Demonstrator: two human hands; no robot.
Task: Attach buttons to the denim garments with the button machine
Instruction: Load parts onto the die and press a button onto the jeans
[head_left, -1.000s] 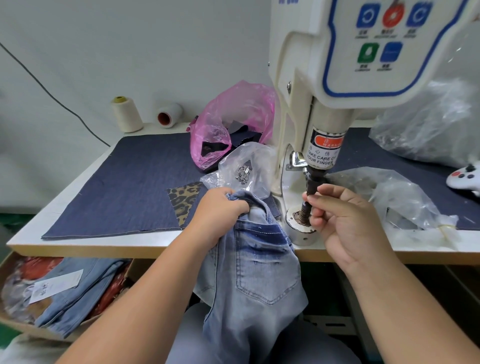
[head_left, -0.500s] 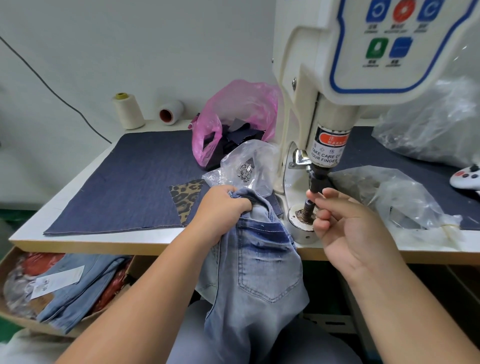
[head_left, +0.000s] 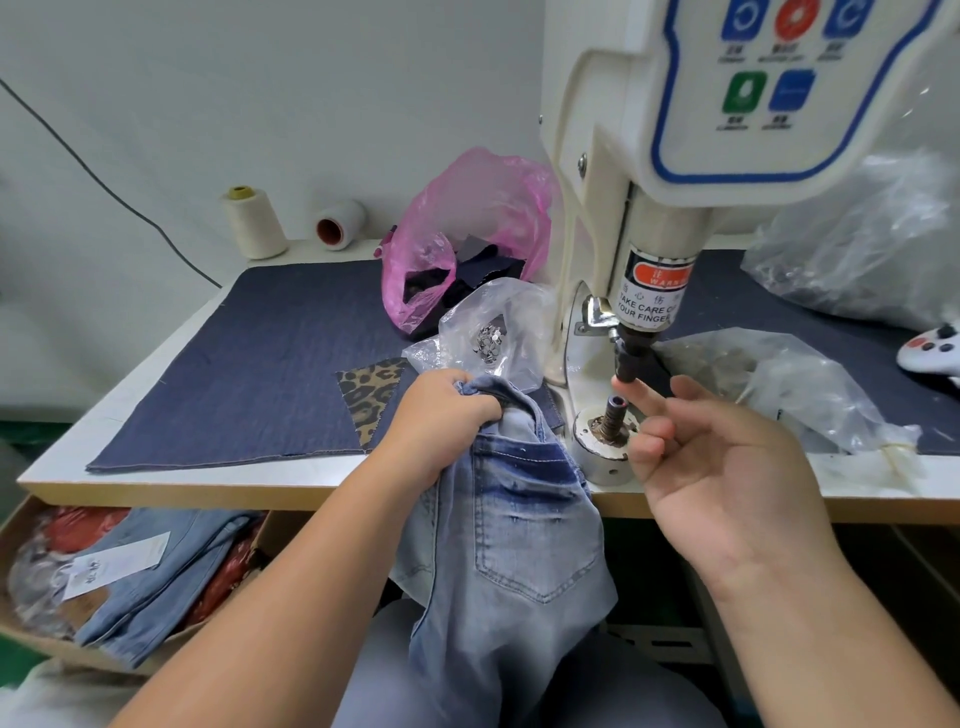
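The cream button machine (head_left: 644, 218) stands on the table with its dark punch (head_left: 629, 361) above the round lower die post (head_left: 613, 415). My left hand (head_left: 441, 415) is shut on the waistband of light blue jeans (head_left: 509, 545), which hang over the table's front edge just left of the die. My right hand (head_left: 711, 457) is palm up beside the die, fingers apart, with the index fingertip touching the punch's tip. It holds nothing that I can see. A clear bag of metal buttons (head_left: 488, 340) lies behind my left hand.
A dark denim mat (head_left: 270, 374) covers the table, with a leopard-print patch (head_left: 371, 389), a pink bag of scraps (head_left: 467, 244), two thread cones (head_left: 254, 223), crumpled clear bags (head_left: 810, 384) and a white controller (head_left: 932, 353). A box of folded jeans (head_left: 119, 577) sits below left.
My right hand has let go of the die post, drawn back toward me and spread its fingers. The left hand still grips the jeans. The camera has moved slightly nearer.
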